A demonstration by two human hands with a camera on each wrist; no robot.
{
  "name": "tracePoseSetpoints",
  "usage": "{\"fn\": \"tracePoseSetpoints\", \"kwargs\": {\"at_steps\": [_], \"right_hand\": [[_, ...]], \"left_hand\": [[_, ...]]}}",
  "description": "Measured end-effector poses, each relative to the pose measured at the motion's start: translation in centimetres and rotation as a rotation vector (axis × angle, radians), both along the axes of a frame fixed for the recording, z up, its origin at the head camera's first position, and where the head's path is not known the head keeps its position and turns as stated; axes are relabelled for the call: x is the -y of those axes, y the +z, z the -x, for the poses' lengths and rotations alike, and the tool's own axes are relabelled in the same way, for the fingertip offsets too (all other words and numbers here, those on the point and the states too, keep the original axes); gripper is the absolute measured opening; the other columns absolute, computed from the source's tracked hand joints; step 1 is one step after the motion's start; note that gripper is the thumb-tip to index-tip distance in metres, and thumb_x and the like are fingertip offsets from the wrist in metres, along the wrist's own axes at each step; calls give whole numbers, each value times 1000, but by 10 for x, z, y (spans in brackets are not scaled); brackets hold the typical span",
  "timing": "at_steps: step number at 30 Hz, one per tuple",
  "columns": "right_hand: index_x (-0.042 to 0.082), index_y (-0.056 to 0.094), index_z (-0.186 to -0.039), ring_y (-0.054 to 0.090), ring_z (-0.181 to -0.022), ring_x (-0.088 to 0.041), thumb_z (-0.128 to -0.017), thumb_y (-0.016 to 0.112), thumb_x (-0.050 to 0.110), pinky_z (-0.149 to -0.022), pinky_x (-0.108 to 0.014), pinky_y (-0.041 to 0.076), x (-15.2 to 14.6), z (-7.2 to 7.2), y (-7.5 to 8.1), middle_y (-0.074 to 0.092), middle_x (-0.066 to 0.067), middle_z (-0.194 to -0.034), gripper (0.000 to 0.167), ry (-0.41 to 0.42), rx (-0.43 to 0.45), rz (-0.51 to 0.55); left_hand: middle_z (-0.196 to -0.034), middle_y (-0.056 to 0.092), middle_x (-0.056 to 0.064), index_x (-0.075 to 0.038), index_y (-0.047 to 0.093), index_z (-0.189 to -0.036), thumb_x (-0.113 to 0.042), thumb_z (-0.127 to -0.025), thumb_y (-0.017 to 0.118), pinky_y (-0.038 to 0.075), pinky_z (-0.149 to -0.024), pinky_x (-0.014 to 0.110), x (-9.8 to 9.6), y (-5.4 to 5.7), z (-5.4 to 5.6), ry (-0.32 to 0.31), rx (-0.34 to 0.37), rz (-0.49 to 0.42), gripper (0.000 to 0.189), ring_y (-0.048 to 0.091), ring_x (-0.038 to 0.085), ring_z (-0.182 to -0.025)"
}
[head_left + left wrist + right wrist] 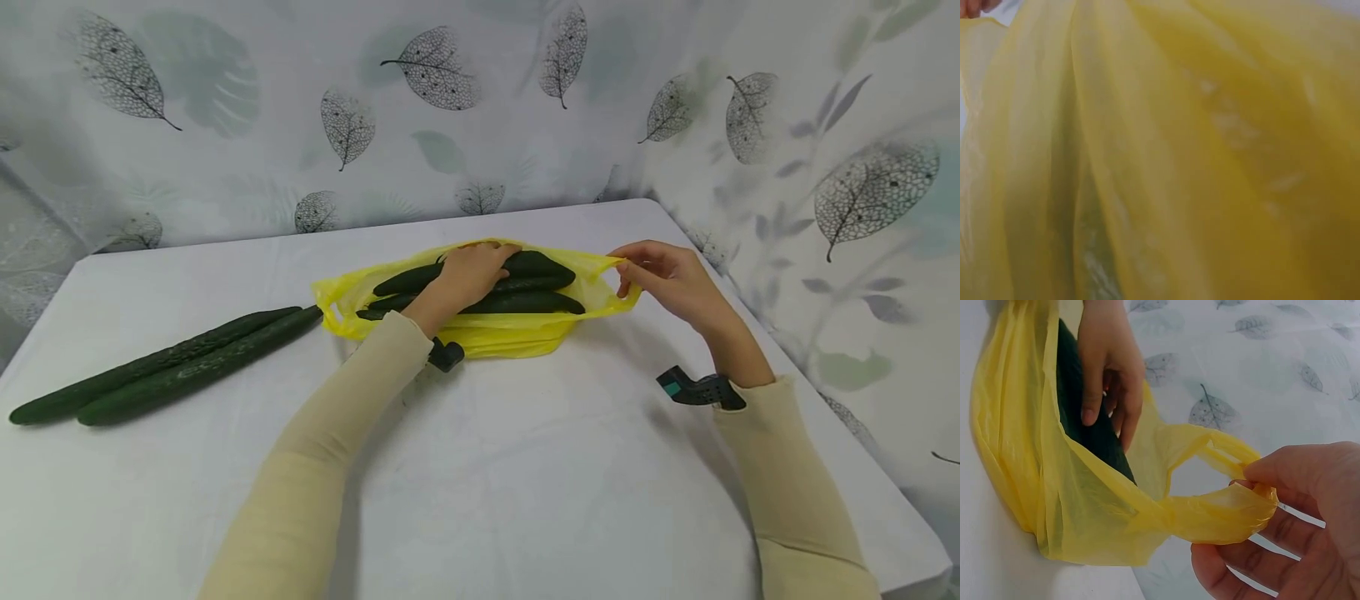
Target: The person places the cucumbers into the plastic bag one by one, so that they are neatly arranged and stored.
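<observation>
1. Leaf-print cloth (262, 175) fills the top of the head view and runs down its right side
2. The white desk (525, 467) spreads across the middle and bottom of the head view
3. Two beige sleeves (315, 458) come in from the bottom edge, one left of centre, one at lower right
4. The yellow bag (510, 337) lies on the desk just above the centre of the frame, mouth spread wide; its film fills nearly all of the left wrist view
5. Two loose cucumbers (198, 367) lie side by side on the desk at the left of the frame, slanting up so their upper ends come close to the bag
6. Several bagged cucumbers (525, 302) lie lengthwise in the bag, near the centre; the exact count is hidden
7. The left hand (468, 275) is inside the bag's mouth, thumb and bent fingers gripping a cucumber
8. The right hand (667, 275), right of centre, pinches the bag's handle (1222, 512) between thumb and forefinger, its other fingers loosely bent
9. A black strap (697, 390) rings the right wrist
</observation>
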State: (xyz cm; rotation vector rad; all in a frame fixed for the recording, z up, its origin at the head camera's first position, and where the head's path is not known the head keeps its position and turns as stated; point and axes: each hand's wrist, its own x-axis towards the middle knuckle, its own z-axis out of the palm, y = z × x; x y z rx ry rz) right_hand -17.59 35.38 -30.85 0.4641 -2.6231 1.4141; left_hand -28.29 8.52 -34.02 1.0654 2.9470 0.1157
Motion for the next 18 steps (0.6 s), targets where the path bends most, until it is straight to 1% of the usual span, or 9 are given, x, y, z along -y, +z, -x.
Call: {"fn": "tracePoseSetpoints", "kwargs": {"at_steps": [2,4,6,9,12,15,18], "right_hand": [[-8,61,-121,63,-72,-11,-99,57,8,-76,-13,50,0,0,0,68,-4,-78,28,-8,-4,2],[-8,61,-121,63,-73,-11,-99,58,9,-76,-13,50,1,0,0,68,-4,-78,28,-18,-7,3],[-7,61,-121,63,-73,-11,-99,58,10,-76,-13,50,1,-1,0,67,-4,-78,28,-29,-5,5],[-7,61,-121,63,-73,-10,-99,58,12,-76,-14,50,2,-2,0,67,-2,-77,29,-45,-9,6],[-7,61,-121,63,-73,-9,-99,58,12,-76,-14,50,2,-2,1,67,0,-77,29,-51,-25,6],[-8,61,-120,63,-73,-9,-99,58,12,-75,-14,50,1,-2,1,68,-2,-78,29,-55,-41,4],[-7,62,-119,63,-73,-8,-99,58,13,-75,-14,50,0,-1,1,67,-4,-78,29,-72,-44,-2]], "left_hand": [[-143,53,4,-21,41,-149,-30,-102,51,52,-92,37,0,0,0,6,6,-6,49,58,22,-120],[-143,53,4,-22,41,-149,-30,-102,52,53,-91,37,1,1,-1,13,10,-6,49,60,22,-118],[-143,53,4,-22,39,-150,-30,-102,52,54,-88,37,2,2,-3,19,23,5,51,62,22,-113],[-140,55,5,-21,35,-152,-29,-102,53,56,-82,37,3,3,-7,21,42,21,54,66,22,-102],[-132,61,7,-19,33,-153,-26,-101,55,56,-78,36,6,3,-11,8,38,25,57,67,23,-94],[-132,61,9,-16,35,-152,-24,-100,57,56,-82,35,9,2,-14,-11,-2,25,57,66,23,-98],[-138,56,9,-14,36,-151,-24,-99,60,54,-89,35,12,2,-17,-20,-33,38,58,64,24,-105]]}}
